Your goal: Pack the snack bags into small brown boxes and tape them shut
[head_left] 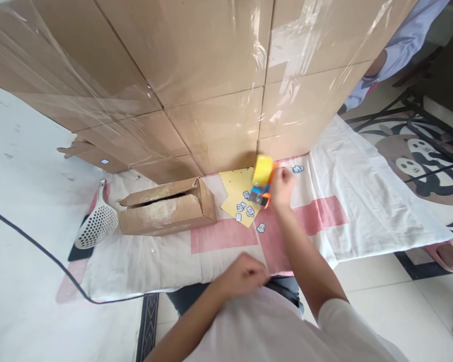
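- The right hand [283, 187] is closed around an orange tape dispenser [263, 182] with a yellow roll, held just above a yellow sheet [237, 193] dotted with small blue-white stickers.
- The left hand [244, 274] is curled loosely near the person's body, fingers on the edge of the white-and-pink cloth [362, 211]; whether it grips anything cannot be told.
- An open small carton [166, 208] lies left of the sheet.
- Behind stands a film-wrapped stack of cardboard boxes [196, 70].
- A white perforated scoop [97, 223] and a black cable [41, 249] lie on the pale tiled floor [419, 311].
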A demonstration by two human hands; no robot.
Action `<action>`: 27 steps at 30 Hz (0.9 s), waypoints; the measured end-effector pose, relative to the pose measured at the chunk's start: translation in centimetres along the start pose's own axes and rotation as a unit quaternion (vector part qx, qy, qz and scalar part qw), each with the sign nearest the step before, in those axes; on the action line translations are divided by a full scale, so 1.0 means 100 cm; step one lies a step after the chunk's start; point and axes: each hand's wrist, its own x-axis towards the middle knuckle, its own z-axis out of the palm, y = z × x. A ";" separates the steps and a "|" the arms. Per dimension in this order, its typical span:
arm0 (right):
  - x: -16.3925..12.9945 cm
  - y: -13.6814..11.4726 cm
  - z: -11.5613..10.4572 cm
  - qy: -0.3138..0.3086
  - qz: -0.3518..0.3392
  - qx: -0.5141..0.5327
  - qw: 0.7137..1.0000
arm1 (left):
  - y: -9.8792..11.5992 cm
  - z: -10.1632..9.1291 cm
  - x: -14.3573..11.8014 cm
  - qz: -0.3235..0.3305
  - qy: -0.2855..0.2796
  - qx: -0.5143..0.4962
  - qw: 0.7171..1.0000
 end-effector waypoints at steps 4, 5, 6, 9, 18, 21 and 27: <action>0.041 0.012 -0.034 0.077 -0.024 0.005 0.997 | -0.008 0.008 -0.016 -0.022 -0.057 0.102 0.993; 0.043 0.012 -0.038 0.074 -0.032 0.013 0.997 | -0.007 0.004 -0.014 -0.022 -0.033 0.116 0.992; 0.040 0.011 -0.039 0.069 -0.044 0.022 0.996 | -0.007 0.000 -0.011 -0.018 -0.001 0.120 0.993; 0.020 0.004 -0.029 0.030 -0.080 0.043 0.995 | -0.002 -0.015 0.004 -0.001 0.086 0.119 0.989; -0.031 -0.011 -0.003 -0.078 -0.095 0.099 0.988 | -0.007 -0.025 0.025 0.031 0.200 0.077 0.976; -0.039 -0.011 -0.002 -0.099 -0.092 0.099 0.986 | -0.004 -0.024 0.024 0.036 0.199 0.062 0.977; -0.039 -0.004 0.000 -0.106 -0.108 0.077 0.985 | 0.010 -0.028 0.012 0.074 0.221 0.035 0.972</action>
